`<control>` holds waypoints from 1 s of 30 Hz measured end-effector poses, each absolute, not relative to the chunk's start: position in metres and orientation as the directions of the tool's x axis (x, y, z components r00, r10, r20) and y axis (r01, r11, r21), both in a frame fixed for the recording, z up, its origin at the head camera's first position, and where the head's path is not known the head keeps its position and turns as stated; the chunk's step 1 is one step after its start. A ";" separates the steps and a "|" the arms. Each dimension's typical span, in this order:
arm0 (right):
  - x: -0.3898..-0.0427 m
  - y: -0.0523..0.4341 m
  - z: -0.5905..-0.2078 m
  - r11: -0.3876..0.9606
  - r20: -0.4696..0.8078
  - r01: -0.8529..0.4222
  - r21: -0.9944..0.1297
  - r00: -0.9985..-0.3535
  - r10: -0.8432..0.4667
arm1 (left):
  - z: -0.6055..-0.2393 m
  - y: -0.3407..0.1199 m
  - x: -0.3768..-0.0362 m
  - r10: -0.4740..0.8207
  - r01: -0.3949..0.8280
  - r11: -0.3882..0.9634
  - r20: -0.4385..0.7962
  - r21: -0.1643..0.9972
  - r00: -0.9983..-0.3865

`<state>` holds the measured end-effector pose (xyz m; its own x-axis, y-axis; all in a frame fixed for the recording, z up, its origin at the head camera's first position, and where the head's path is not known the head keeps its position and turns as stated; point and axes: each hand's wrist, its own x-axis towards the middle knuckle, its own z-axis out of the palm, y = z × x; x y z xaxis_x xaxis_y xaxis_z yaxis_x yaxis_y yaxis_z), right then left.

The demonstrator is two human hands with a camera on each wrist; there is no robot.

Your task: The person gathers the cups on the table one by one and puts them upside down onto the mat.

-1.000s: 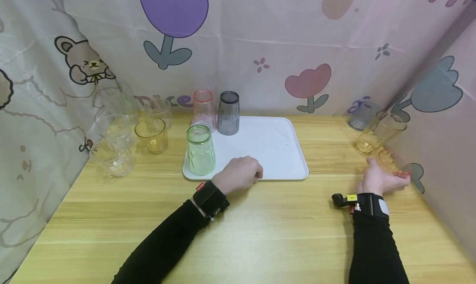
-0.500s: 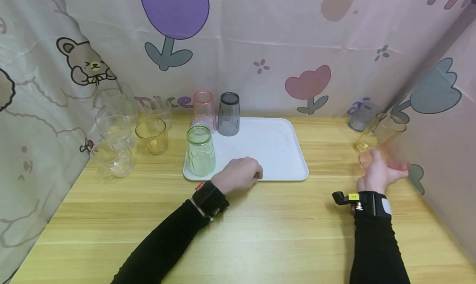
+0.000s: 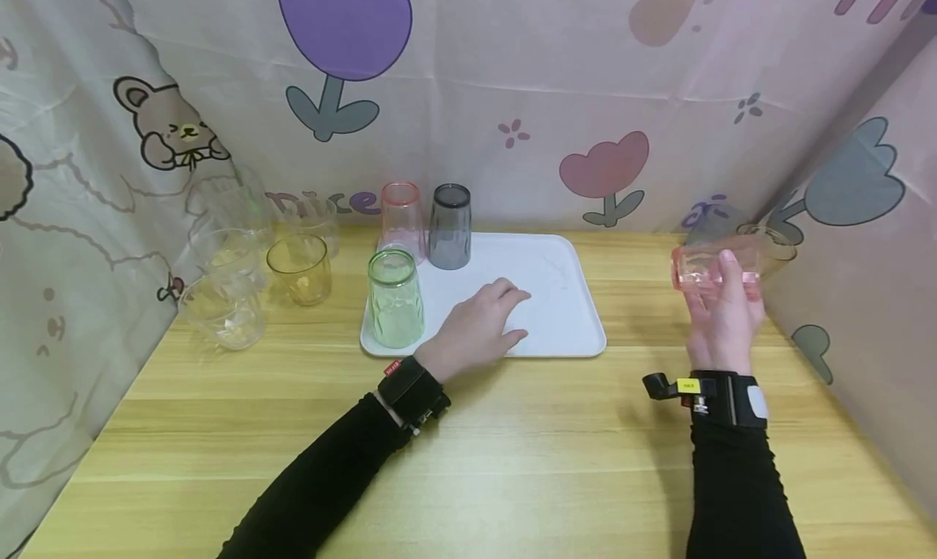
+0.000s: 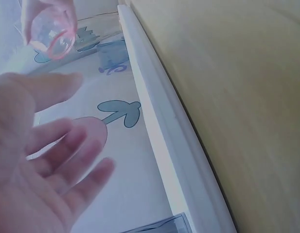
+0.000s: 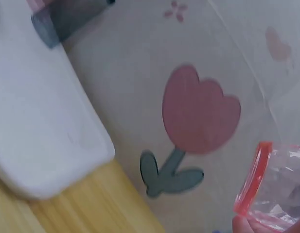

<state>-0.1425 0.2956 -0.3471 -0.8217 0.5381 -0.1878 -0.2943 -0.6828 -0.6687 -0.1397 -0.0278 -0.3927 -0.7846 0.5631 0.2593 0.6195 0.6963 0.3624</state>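
Observation:
My right hand [image 3: 725, 327] holds a pink glass [image 3: 703, 270] sideways above the right part of the table, thumb over its side. In the right wrist view, the red rim of this pink glass [image 5: 254, 179] points left. My left hand [image 3: 479, 323] is over the front edge of the white tray [image 3: 549, 299], its thumb and fingers spread apart with nothing between them. On the tray's left side stand a green glass [image 3: 395, 303] in front, and a second pink glass [image 3: 401, 217] and a grey glass [image 3: 450, 229] behind.
At the left, a yellow glass [image 3: 300, 270] stands beside several clear glasses [image 3: 223, 311]. Behind my right hand, another yellow-tinted glass [image 3: 772, 246] and a bluish glass [image 3: 710, 221] are partly hidden. A printed curtain [image 3: 498, 54] borders the wooden table [image 3: 512, 461] at the back and sides.
My right hand has lifted the pink glass off the table at the right and turned it sideways, bringing it up and leftward. My left hand's fingers have gone from curled to spread.

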 end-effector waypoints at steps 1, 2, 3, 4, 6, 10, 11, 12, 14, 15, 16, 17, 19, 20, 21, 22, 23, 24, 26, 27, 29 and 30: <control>-0.141 0.292 -0.345 -0.706 -0.177 -0.283 -0.649 -0.846 0.503 | -0.393 -0.028 -0.140 0.553 0.626 0.688 0.294 0.367 -0.780; -0.140 0.287 -0.343 -0.714 -0.167 -0.262 -0.649 -0.867 0.469 | -0.393 -0.028 -0.140 0.541 0.633 0.680 0.330 0.370 -0.774; -0.139 0.282 -0.342 -0.715 -0.155 -0.242 -0.656 -0.884 0.441 | -0.394 -0.028 -0.140 0.529 0.641 0.671 0.365 0.373 -0.766; -0.137 0.277 -0.342 -0.707 -0.135 -0.223 -0.671 -0.901 0.412 | -0.394 -0.028 -0.141 0.518 0.650 0.662 0.399 0.374 -0.757; -0.136 0.265 -0.341 -0.681 -0.106 -0.183 -0.709 -0.927 0.359 | -0.395 -0.029 -0.141 0.492 0.667 0.644 0.465 0.374 -0.736; -0.135 0.240 -0.345 -0.612 -0.037 -0.137 -0.779 -0.964 0.262 | -0.396 -0.029 -0.143 0.441 0.704 0.615 0.585 0.356 -0.681; -0.135 0.234 -0.346 -0.598 -0.022 -0.128 -0.792 -0.971 0.238 | -0.396 -0.029 -0.144 0.429 0.710 0.610 0.607 0.352 -0.669; -0.134 0.229 -0.347 -0.585 -0.008 -0.120 -0.802 -0.977 0.211 | -0.396 -0.029 -0.144 0.419 0.715 0.606 0.625 0.348 -0.659; -0.134 0.219 -0.351 -0.552 0.015 -0.104 -0.827 -0.986 0.164 | -0.396 -0.028 -0.145 0.403 0.723 0.596 0.648 0.349 -0.646; -0.134 0.214 -0.353 -0.540 0.020 -0.094 -0.836 -0.990 0.141 | -0.396 -0.028 -0.145 0.398 0.725 0.592 0.655 0.351 -0.642; -0.133 0.209 -0.355 -0.526 0.025 -0.085 -0.846 -0.992 0.121 | -0.395 -0.028 -0.146 0.394 0.727 0.587 0.659 0.355 -0.640; -0.133 0.204 -0.357 -0.510 0.026 -0.075 -0.857 -0.994 0.103 | -0.395 -0.028 -0.146 0.392 0.729 0.583 0.662 0.358 -0.639; -0.133 0.195 -0.361 -0.480 0.024 -0.053 -0.876 -0.998 0.066 | -0.395 -0.028 -0.146 0.389 0.733 0.574 0.666 0.364 -0.636; -0.132 0.191 -0.363 -0.458 0.025 -0.044 -0.888 -0.998 0.049 | -0.394 -0.028 -0.145 0.388 0.735 0.571 0.669 0.367 -0.635; -0.132 0.187 -0.365 -0.445 0.024 -0.034 -0.895 -0.999 0.028 | -0.394 -0.028 -0.145 0.387 0.739 0.564 0.673 0.368 -0.631; -0.131 0.184 -0.367 -0.434 0.023 -0.025 -0.901 -1.000 0.009 | -0.394 -0.028 -0.145 0.387 0.742 0.560 0.675 0.369 -0.628; -0.130 0.180 -0.368 -0.424 0.021 -0.017 -0.906 -1.000 -0.006 | -0.394 -0.027 -0.145 0.387 0.745 0.556 0.678 0.369 -0.625; -0.130 0.177 -0.370 -0.414 0.021 -0.010 -0.910 -1.000 -0.022 | -0.394 -0.027 -0.145 0.387 0.747 0.554 0.680 0.368 -0.622; -0.129 0.170 -0.373 -0.401 0.011 0.009 -0.916 -0.999 -0.048 | -0.394 -0.026 -0.145 0.388 0.750 0.550 0.683 0.368 -0.619; -0.128 0.167 -0.374 -0.403 0.001 0.022 -0.915 -0.998 -0.058 | -0.394 -0.026 -0.145 0.389 0.752 0.548 0.683 0.367 -0.618; -0.127 0.161 -0.376 -0.392 -0.016 0.045 -0.919 -0.997 -0.077 | -0.394 -0.025 -0.144 0.391 0.753 0.547 0.683 0.367 -0.617; -0.127 0.158 -0.377 -0.385 -0.026 0.057 -0.921 -0.996 -0.087 | -0.395 -0.025 -0.144 0.391 0.753 0.547 0.684 0.366 -0.616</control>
